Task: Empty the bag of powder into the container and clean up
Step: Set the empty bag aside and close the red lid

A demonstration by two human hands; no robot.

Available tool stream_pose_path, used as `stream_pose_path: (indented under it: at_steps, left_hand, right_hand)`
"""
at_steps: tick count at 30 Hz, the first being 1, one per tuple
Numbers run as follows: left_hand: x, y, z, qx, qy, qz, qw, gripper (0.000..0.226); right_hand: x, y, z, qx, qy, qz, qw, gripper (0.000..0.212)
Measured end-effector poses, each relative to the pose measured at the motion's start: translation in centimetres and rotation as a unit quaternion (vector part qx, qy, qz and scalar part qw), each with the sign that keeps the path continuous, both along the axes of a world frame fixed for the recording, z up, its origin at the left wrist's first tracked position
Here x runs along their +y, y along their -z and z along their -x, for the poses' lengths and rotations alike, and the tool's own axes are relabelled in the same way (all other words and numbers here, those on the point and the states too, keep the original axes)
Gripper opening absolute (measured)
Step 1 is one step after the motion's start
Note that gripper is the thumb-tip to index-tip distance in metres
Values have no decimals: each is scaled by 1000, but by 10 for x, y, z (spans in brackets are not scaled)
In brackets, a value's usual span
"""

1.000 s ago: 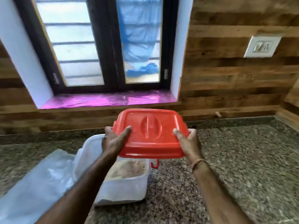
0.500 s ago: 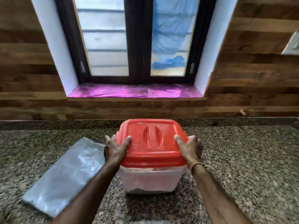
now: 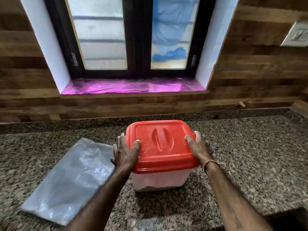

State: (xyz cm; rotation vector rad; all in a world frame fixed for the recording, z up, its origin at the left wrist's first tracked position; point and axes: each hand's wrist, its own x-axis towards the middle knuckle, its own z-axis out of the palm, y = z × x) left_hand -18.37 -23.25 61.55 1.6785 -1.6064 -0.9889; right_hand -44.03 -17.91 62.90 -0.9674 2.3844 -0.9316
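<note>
Countertop is bearing the flat bag, just left of the container. The red lid is sitting on it, left hand and right hand clasping its sides, seemingly pressing it shut; clearing the bag is coming next.

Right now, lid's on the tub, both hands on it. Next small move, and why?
Probably press the red lid down to seat it: left hand and right hand grip its sides, thumbs on top, and whether it has sealed on the container can't be seen. The flat bag beside it comes after.
</note>
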Motion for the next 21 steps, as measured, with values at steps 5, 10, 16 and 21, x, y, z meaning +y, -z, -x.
stream_pose_path:
  at_steps: [5, 10, 16, 21]
  left_hand:
    - [-2, -1, -3, 60, -7, -11, 998, 80]
    - [-1, 1, -1, 188, -99, -129, 969, 103]
    - [3, -5, -6, 73, -126, -22, 989, 109]
    - [5, -10, -7, 109, -111, -5, 988, 106]
  right_hand:
    - [2, 0, 10, -99, -48, 24, 994, 67]
    - [4, 11, 16, -250, 32, 88, 964, 84]
    - [0, 13, 6, -19, 81, 96, 992, 81]
    - [2, 12, 20, -82, 24, 92, 992, 70]
